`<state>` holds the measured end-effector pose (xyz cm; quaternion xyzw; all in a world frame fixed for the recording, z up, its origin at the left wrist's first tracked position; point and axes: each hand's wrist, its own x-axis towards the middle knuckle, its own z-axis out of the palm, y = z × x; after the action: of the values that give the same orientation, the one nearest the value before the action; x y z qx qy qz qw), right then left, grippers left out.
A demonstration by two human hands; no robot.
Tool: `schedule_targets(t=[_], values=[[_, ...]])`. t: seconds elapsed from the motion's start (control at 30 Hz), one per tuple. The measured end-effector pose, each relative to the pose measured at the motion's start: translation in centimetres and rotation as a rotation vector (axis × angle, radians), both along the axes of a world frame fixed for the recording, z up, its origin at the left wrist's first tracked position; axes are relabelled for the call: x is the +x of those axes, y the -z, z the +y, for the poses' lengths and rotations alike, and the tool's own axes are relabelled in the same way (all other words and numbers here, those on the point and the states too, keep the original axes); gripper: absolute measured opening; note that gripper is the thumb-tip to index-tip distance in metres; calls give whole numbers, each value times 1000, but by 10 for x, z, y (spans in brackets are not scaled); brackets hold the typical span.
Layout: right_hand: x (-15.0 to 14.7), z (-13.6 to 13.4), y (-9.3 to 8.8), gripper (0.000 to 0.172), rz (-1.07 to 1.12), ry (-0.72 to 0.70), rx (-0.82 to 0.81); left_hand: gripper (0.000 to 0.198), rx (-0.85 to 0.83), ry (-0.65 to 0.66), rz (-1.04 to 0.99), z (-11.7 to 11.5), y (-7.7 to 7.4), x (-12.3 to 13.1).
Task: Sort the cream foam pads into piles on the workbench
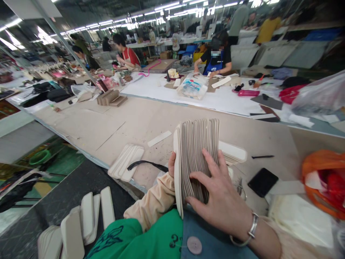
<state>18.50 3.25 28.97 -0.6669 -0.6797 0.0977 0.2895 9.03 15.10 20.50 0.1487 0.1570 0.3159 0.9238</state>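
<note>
Behind the stacked strips (196, 140), the left fingers (171, 163) are mostly hidden.

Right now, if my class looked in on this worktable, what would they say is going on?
A person holds a thick stack of pale strips on end. The left hand, mostly hidden, grips one side; the right hand has its fingers spread against the strips' edges. More strips lie on the worktable, in a left pile and a right pile. Beyond, a co-worker in a blue apron has hands near other pale pieces.
</note>
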Motion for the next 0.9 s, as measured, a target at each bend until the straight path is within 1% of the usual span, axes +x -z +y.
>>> schedule_targets(t=[0.1,0.17,0.23,0.3,0.37,0.5,0.57,0.63,0.7,0.77,0.83,0.9], values=[[1,0,6,38,-3,3,-37,66,-19,27,-67,0,2,-1],[2,1,12,44,17,13,-69,65,-18,40,-104,0,6,-1],[4,3,20,52,51,25,-100,65,-11,41,-89,0,12,-1],[6,5,29,62,87,26,-117,65,-8,21,-12,2,20,-3],[7,8,40,74,126,10,-129,62,-2,-35,100,5,28,-7],[7,13,69,91,278,-48,-194,57,-40,-85,285,8,48,-27],[3,16,89,98,396,-82,-229,54,-98,-98,363,6,55,-42],[-5,20,114,102,548,-103,-240,51,-155,-126,452,-1,59,-59],[-16,25,139,103,762,-107,-259,49,-184,-169,548,-9,62,-77],[-31,31,161,105,1024,-106,-315,45,-196,-237,646,-16,64,-95],[-48,38,176,112,1254,-100,-376,46,-212,-277,687,-21,67,-111],[-63,45,185,116,1414,-96,-396,51,-233,-256,671,-22,72,-126]])
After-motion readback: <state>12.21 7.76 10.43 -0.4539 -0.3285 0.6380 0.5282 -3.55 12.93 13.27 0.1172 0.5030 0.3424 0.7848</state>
